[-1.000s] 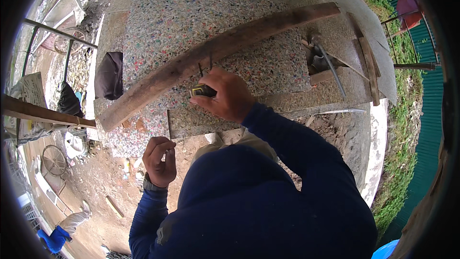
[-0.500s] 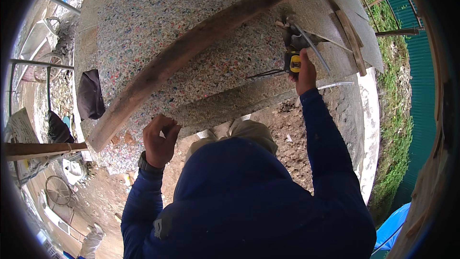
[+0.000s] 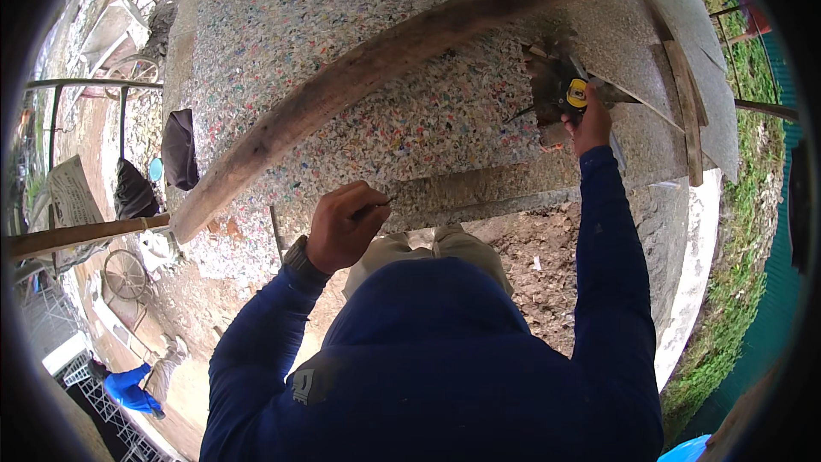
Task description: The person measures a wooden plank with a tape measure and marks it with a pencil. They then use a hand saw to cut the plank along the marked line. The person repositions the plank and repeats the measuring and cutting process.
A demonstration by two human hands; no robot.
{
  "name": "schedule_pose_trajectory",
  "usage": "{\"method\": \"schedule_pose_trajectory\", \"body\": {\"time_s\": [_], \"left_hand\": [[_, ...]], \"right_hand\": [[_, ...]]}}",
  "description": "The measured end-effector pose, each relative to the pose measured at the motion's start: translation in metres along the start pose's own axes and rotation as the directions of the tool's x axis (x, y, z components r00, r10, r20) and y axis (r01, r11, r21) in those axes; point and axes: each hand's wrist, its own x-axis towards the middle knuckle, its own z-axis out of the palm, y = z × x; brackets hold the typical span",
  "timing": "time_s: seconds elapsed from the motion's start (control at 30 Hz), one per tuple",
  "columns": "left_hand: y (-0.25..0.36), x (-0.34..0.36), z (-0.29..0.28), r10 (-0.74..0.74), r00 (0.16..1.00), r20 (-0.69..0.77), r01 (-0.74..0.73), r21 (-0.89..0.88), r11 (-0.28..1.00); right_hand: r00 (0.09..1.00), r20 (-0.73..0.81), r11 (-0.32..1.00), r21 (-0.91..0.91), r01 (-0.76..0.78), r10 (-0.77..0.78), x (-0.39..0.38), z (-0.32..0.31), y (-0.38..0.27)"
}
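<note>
My right hand [image 3: 590, 124] is closed around a black and yellow tape measure [image 3: 575, 94], over a dark notch at the right of the speckled board [image 3: 299, 43], beside a metal tube [image 3: 617, 152]. Thin dark pieces show just left of that hand. My left hand [image 3: 346, 227] is closed near the board's front edge, with a small dark tip poking from its fingers; what it is I cannot make out. A long, rough wooden plank [image 3: 385, 51] lies diagonally across the board, beyond both hands.
Wooden strips [image 3: 684, 111] lie at the right, a dark cloth [image 3: 178, 150] at the left. A railing [image 3: 94, 84], wheelbarrows [image 3: 120, 30] and a person in blue [image 3: 128, 389] are on the left. Grass and a green corrugated fence [image 3: 770, 248] run along the right.
My right hand has moved rightward from the plank's middle to the notch with the tape measure. My left hand has risen and shifted right along the board's front edge.
</note>
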Motion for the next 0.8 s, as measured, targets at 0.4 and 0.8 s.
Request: {"method": "schedule_pose_trajectory", "body": {"time_s": [0.4, 0.8], "left_hand": [[0.060, 0.067, 0.075, 0.050, 0.999, 0.020, -0.050, 0.026, 0.998], [0.099, 0.133, 0.131, 0.270, 0.917, 0.295, -0.316, 0.120, 0.941]], "right_hand": [[0.667, 0.624, 0.812, -0.088, 0.578, -0.407, -0.117, -0.013, -0.018], [0.502, 0.834, 0.756, -0.173, 0.632, -0.228, -0.149, -0.034, -0.025]]}}
